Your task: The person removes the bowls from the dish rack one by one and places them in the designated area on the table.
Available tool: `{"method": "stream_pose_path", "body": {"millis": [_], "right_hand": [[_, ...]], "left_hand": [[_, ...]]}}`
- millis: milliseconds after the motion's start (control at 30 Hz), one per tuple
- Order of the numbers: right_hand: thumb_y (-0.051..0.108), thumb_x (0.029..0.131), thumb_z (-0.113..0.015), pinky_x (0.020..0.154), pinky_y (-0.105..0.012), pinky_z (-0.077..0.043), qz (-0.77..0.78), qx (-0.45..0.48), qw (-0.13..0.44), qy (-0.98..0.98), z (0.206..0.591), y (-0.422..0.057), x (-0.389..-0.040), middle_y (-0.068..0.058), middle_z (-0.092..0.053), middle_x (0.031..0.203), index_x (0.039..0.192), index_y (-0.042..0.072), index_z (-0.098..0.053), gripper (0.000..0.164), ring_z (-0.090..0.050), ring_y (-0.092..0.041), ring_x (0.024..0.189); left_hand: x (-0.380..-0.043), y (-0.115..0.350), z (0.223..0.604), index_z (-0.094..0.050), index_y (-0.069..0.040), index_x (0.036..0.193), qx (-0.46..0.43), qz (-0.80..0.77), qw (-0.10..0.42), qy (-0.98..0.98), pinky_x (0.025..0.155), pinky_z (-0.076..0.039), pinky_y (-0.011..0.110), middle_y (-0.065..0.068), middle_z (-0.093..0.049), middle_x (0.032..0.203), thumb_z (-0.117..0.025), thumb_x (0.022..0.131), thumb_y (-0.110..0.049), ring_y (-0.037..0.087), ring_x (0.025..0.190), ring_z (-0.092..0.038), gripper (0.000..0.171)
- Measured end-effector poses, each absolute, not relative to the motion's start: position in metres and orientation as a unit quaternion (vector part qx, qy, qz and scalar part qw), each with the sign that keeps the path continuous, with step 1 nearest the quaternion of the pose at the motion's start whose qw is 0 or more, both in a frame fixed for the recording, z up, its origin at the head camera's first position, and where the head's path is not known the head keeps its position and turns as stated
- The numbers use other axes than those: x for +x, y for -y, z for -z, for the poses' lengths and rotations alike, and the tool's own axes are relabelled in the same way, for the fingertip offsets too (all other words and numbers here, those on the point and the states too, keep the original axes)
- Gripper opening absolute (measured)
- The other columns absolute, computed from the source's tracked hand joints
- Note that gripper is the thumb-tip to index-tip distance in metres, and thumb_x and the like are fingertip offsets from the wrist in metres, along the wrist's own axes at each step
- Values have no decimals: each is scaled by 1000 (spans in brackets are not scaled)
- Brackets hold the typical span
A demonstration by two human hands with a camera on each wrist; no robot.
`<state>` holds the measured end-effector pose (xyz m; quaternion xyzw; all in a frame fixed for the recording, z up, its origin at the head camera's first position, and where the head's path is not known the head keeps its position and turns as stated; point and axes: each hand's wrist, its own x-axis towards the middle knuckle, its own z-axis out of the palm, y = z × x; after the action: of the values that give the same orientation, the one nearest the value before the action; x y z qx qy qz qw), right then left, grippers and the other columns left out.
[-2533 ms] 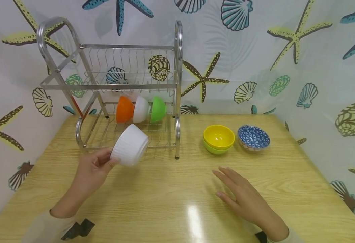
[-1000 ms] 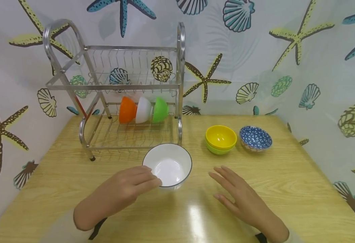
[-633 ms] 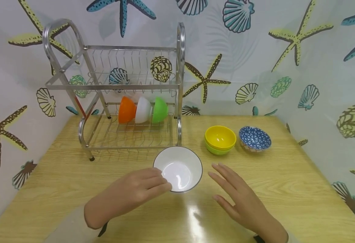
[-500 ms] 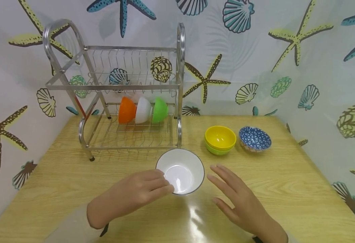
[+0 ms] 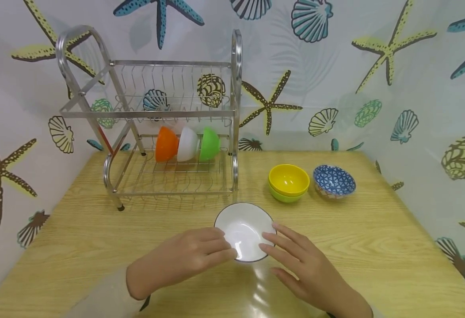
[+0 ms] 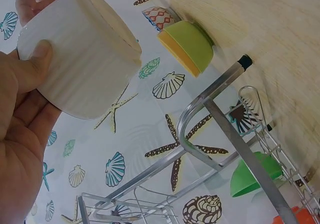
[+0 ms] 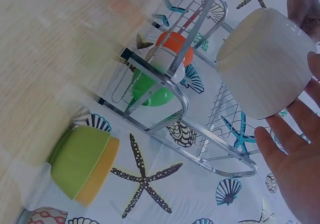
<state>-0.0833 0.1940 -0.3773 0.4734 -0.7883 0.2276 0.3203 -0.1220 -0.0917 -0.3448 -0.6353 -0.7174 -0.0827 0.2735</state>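
My left hand [image 5: 192,256] pinches the rim of a white bowl with a dark edge [image 5: 242,218], held over the table in front of the dish rack. In the left wrist view the thumb [image 6: 42,56] presses the ribbed outer wall while the other fingers go behind the rim. On the bowl's right side, my right hand [image 5: 308,265] has its fingers spread, with fingertips overlapping the rim and the thumb apart. The right wrist view shows those fingers [image 7: 295,114] extended right at the bowl's edge.
A two-tier metal dish rack [image 5: 173,114] stands back left. Its lower tier holds an orange bowl [image 5: 165,145], a white bowl [image 5: 187,145] and a green bowl [image 5: 210,145] on their sides. A yellow bowl [image 5: 288,179] sits in a lime bowl [image 5: 286,198], beside a blue patterned bowl [image 5: 333,181].
My left hand has carried the white bowl from before the rack toward the right and nearer, turning its opening upward. My right hand has moved slightly left, so its fingertips now reach the rim.
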Motion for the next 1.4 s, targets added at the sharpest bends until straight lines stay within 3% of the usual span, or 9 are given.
{"method": "stream_pose_path", "body": {"millis": [200, 433, 800, 1133, 1400], "right_hand": [[28, 101, -51, 107, -26, -40, -211, 482, 317, 789, 375, -194, -83, -5, -66, 118, 119, 9, -67, 31, -59, -27, 111], [28, 101, -51, 93, -21, -49, -207, 478, 303, 799, 375, -195, -82, 4, -69, 105, 112, 14, -71, 27, -62, -14, 97], [22, 103, -45, 81, -20, -54, -189, 489, 301, 797, 377, -196, -83, 3, -69, 89, 91, 12, -70, 29, -63, -12, 85], [16, 102, -48, 69, -21, -52, -193, 513, 378, 746, 370, -190, -86, 2, -68, 82, 83, 9, -69, 29, -62, -14, 76], [17, 100, -51, 79, -30, -52, -183, 520, 394, 735, 368, -190, -88, -1, -70, 81, 84, 7, -70, 27, -63, -15, 78]], "left_hand": [[-124, 85, 348, -68, -11, 108, -639, 95, 256, 719, 90, -49, 17, -6, -67, 100, -72, 82, -3, 9, 92, -59, 28], [-122, 79, 348, -69, -11, 107, -648, 84, 263, 709, 84, -49, 14, -7, -66, 94, -67, 85, -3, 9, 88, -57, 24], [-120, 74, 349, -70, -14, 107, -645, 57, 235, 725, 86, -47, 13, -9, -66, 95, -71, 85, -8, 7, 90, -56, 23], [-119, 73, 350, -70, -13, 110, -649, 90, 219, 723, 93, -46, 13, -8, -68, 100, -70, 85, -7, 7, 95, -60, 26], [-119, 73, 352, -70, -14, 111, -644, 97, 216, 728, 93, -45, 13, -8, -68, 100, -69, 86, -8, 6, 94, -60, 25]]}}
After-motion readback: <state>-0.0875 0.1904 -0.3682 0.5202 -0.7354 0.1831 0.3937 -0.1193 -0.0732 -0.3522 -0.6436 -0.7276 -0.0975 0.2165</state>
